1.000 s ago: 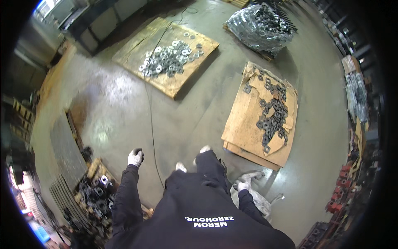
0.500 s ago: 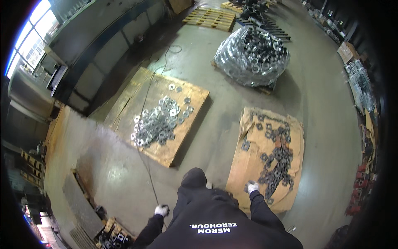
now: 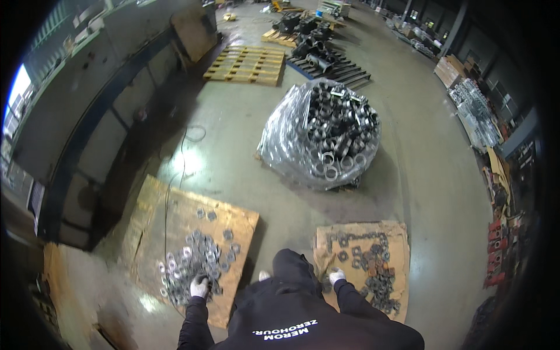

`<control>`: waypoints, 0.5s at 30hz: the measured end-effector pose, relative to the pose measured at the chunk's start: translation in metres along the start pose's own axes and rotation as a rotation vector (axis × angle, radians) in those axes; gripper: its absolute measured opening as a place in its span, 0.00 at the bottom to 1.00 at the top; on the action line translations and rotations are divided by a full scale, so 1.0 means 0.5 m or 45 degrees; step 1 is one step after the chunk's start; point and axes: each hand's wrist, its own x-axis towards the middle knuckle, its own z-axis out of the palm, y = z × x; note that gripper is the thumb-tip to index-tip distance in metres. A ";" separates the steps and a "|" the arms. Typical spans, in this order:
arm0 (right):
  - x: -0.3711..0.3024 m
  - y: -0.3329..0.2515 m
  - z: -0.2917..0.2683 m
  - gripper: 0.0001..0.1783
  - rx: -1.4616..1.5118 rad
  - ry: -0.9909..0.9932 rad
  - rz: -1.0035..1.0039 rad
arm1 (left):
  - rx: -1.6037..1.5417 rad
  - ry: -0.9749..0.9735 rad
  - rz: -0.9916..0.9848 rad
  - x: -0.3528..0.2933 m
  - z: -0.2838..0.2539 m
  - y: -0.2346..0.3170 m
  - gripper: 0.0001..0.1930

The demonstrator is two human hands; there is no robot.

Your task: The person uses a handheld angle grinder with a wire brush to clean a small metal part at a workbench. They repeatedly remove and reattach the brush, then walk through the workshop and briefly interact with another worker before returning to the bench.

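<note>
My left hand [image 3: 199, 287], in a white glove with dark fingers, reaches down to the near edge of a heap of grey metal nut-like pieces [image 3: 201, 256]. That heap lies on a wooden board [image 3: 146, 213]. Its fingertips blend into the dark pieces, so their grip is unclear. My right hand [image 3: 336, 276], also gloved, is closed beside the left edge of a cardboard sheet [image 3: 398, 236]. What it holds, if anything, I cannot make out. Dark and rusty metal pieces [image 3: 379, 286] are spread over the cardboard.
Ahead stands a plastic-wrapped load [image 3: 286, 137] of dark metal rings. Behind it are a yellow pallet [image 3: 245, 65] and a dark pallet [image 3: 353, 74] with pipe fittings. A cable [image 3: 166, 216] crosses the board. Red parts [image 3: 496, 251] line the right side.
My left hand has moved forward from beside the board onto the heap. My right hand has drawn back to the cardboard's left edge. The view has tilted up and farther ahead.
</note>
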 end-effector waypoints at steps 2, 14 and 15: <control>0.047 -0.098 0.051 0.23 0.158 -0.025 0.152 | 0.017 -0.054 0.198 0.127 0.048 0.175 0.10; 0.547 -0.762 0.369 0.19 -0.822 0.087 -0.236 | 0.431 0.070 -0.169 0.517 0.291 0.387 0.13; 0.571 -0.849 0.408 0.20 -0.322 0.072 -0.022 | 0.544 0.078 -0.003 0.508 0.311 0.418 0.12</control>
